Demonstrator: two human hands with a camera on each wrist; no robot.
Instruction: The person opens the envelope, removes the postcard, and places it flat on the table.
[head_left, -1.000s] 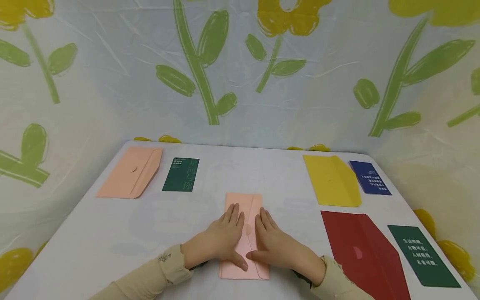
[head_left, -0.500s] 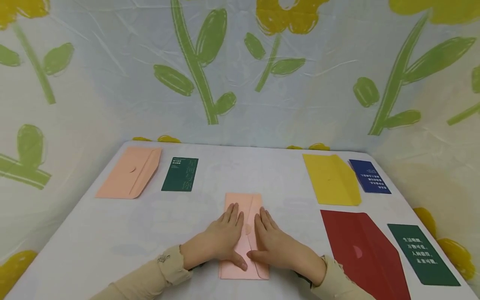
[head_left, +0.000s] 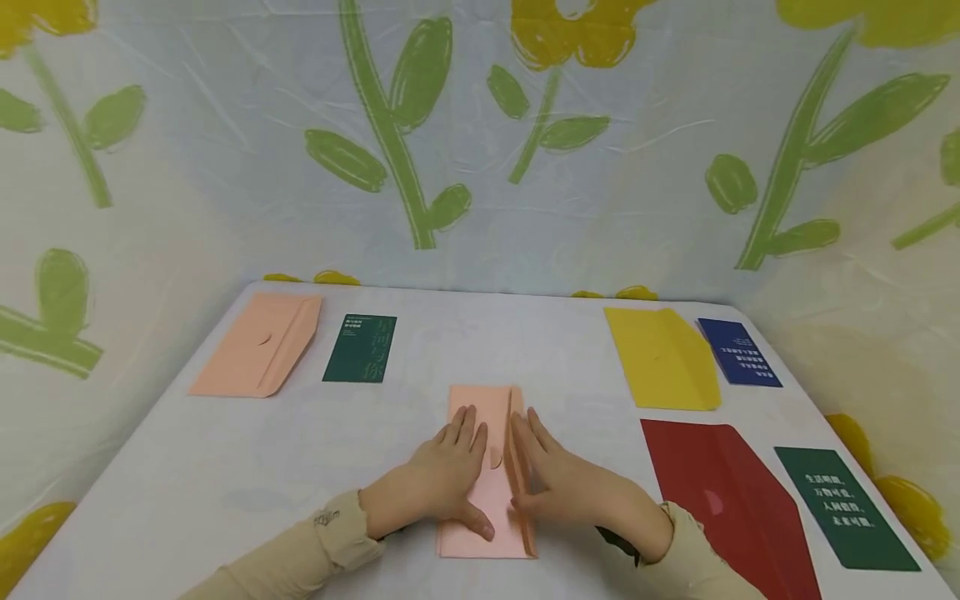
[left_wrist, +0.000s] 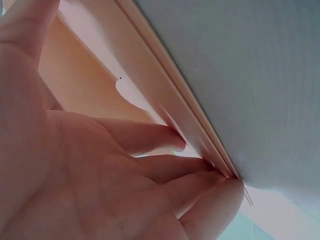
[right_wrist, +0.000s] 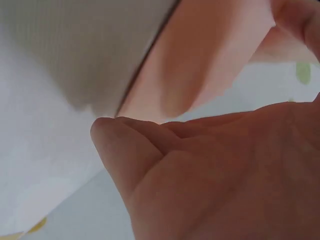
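A pink envelope (head_left: 480, 402) lies upright in the middle of the table, in front of the person. The left hand (head_left: 448, 471) rests on its body with straight fingers, thumb spread toward the near end. At the envelope's right side, the flap (right_wrist: 210, 55) stands partly lifted, showing a shaded fold line. Beside that flap is the right hand (head_left: 566, 483), its fingers extended and its thumb by the flap's edge. The left wrist view shows the left fingertips (left_wrist: 232, 192) against the envelope's layered edge. A half-round notch shows near the envelope's middle.
Another pink envelope (head_left: 255, 346) and a green card (head_left: 360, 348) lie at the back left. At the right are a yellow envelope (head_left: 660, 358), a blue card (head_left: 738, 354), a red envelope (head_left: 727, 500) and a second green card (head_left: 843, 508). Flowered cloth (head_left: 247, 183) hangs behind.
The right hand has shifted slightly to the right, and the flap of the middle envelope, flat before, has risen. The left hand has stayed in place.
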